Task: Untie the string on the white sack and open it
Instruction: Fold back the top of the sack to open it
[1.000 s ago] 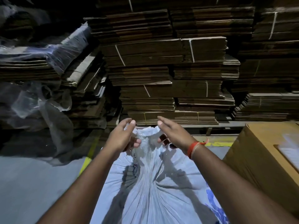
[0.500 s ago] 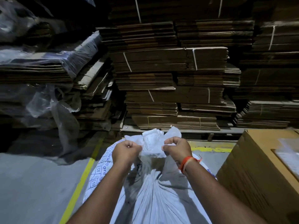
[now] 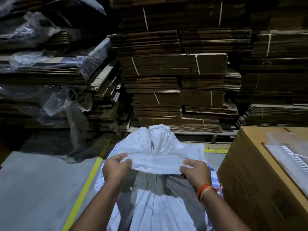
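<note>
Two bare forearms reach forward from the bottom of the view. The left hand (image 3: pixel 115 169) and the right hand (image 3: pixel 196 172) each pinch an end of a folded band of cloth, the near lip of a white woven plastic sack (image 3: pixel 155 205) that stands on the grey concrete floor (image 3: pixel 33 189) directly in front of the person. Each grip is closed on the fabric, thumb on top and fingers curled beneath, with the band stretched flat between them. An orange thread bracelet (image 3: pixel 205 190) circles the right wrist.

Just beyond the hands, the sack's neck (image 3: pixel 158 139) rises in a gathered, puckered bunch. No string can be made out; whether it is hidden in the folds or already off is unclear.

The fabric looks thin, crinkly and limp, light in itself, and likely slick between fingers. The body below bulges full, so it probably stays put while the mouth is worked. The sensible hold seems to be the hemmed lip, where the doubled layers give firmer purchase, drawing the two sides apart.

A yellow painted line (image 3: pixel 86 184) runs across the floor to the left of the sack. A large brown cardboard box (image 3: pixel 250 180) stands close on the right. Farther back, strapped stacks of flattened brown cardboard (image 3: pixel 175 80) fill the dim wall, with clear plastic sheeting (image 3: pixel 55 100) draped over the piles on the left.
</note>
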Action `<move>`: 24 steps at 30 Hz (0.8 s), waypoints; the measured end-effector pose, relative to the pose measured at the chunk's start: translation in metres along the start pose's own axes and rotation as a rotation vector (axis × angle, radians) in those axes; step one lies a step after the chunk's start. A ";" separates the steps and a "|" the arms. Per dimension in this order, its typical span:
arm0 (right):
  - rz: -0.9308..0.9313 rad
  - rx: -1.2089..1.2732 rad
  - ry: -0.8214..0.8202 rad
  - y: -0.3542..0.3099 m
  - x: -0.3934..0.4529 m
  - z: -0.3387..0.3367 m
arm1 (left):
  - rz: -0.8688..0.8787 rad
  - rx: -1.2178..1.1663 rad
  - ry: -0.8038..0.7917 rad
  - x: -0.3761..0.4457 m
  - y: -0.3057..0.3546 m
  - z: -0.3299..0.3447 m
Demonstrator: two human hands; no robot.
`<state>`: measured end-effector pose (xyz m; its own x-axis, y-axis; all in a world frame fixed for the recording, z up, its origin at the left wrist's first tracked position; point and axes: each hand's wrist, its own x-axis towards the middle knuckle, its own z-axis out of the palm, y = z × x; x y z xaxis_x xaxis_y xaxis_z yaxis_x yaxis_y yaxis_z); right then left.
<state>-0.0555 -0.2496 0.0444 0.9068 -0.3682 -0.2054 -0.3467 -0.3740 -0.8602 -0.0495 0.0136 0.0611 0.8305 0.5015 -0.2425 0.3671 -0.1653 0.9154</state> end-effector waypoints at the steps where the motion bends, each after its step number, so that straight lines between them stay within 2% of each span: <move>1: 0.016 -0.033 0.002 0.010 -0.010 -0.001 | -0.001 0.038 0.038 -0.005 -0.007 -0.002; 4: 0.103 -0.109 -0.030 0.044 -0.038 0.003 | -0.043 0.241 0.074 -0.021 -0.039 -0.005; 10: 0.193 -0.204 -0.117 0.091 -0.072 0.011 | -0.090 0.537 -0.048 -0.044 -0.104 -0.007; 18: 0.057 -0.319 -0.245 0.093 -0.068 0.000 | -0.033 0.904 -0.219 -0.042 -0.083 -0.016; 21: -0.048 -0.409 -0.120 0.070 -0.052 -0.024 | 0.073 0.971 -0.080 -0.037 -0.061 -0.024; 24: -0.254 -0.449 0.097 0.044 -0.028 -0.045 | 0.414 0.832 0.177 -0.026 -0.034 -0.026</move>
<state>-0.1071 -0.2938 0.0336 0.9566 -0.2877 0.0455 -0.2072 -0.7820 -0.5878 -0.0944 0.0287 0.0443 0.9110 0.3779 0.1652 0.2953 -0.8773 0.3784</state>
